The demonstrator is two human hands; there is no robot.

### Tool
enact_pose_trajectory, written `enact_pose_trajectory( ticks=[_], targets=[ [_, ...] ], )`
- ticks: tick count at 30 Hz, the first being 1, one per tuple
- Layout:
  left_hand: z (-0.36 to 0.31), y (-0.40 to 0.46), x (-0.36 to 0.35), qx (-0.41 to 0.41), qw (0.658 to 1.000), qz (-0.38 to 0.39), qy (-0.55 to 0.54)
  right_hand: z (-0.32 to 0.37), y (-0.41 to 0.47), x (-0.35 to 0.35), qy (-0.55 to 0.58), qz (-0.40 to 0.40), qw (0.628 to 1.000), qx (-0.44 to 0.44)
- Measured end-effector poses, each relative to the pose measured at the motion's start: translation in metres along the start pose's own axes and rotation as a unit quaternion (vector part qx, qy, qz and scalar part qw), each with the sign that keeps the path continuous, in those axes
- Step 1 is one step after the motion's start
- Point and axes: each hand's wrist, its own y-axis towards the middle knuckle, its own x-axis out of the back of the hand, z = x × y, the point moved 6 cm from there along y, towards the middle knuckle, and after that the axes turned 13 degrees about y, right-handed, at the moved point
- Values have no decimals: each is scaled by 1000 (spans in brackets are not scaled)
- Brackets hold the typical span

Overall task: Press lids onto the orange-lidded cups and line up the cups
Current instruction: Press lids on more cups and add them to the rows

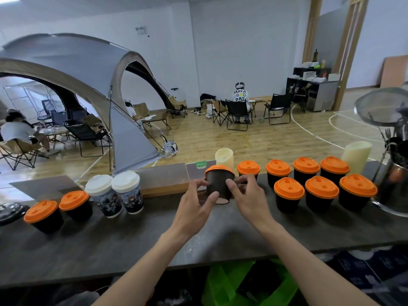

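Observation:
A dark cup with an orange lid (218, 184) is held between both hands above the dark counter (132, 239), tipped away from me so its base faces the camera. My left hand (194, 206) grips its left side and bottom. My right hand (247, 195) holds its right side. Several lidded dark cups stand in two rows at the right, among them a front-row cup (289, 194) and a back-row cup (248, 168). Two more orange-lidded cups, a nearer cup (43, 215) and a farther cup (76, 204), stand at the left.
Two white-lidded printed cups (114, 195) stand left of my hands. A wooden board (163, 180) lies behind them. Two cream candles (224, 157) (356, 156) stand at the back edge. A metal utensil holder with a strainer (393, 173) fills the right end. A green bag (249, 283) sits under the counter.

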Motion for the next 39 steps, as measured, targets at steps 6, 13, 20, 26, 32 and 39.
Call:
enact_pose_trajectory(
  ticks=[6,13,20,26,32,39],
  targets=[
    [-18,1,7,-44,998,-38,-9,23,0,3,-31,11,999,31],
    [-10,3,13,8,991,-97,-94,25,-3,7,2,-16,999,39],
    [-6,4,6,81,984,-69,-142,14,-8,-3,32,26,999,20],
    [-9,3,4,115,975,-30,-190,12,-11,-6,28,41,999,11],
    [-6,4,6,99,979,-66,-168,19,-12,-2,21,5,999,47],
    [1,0,5,91,984,-76,-134,11,-13,-3,21,19,999,43]
  ],
)
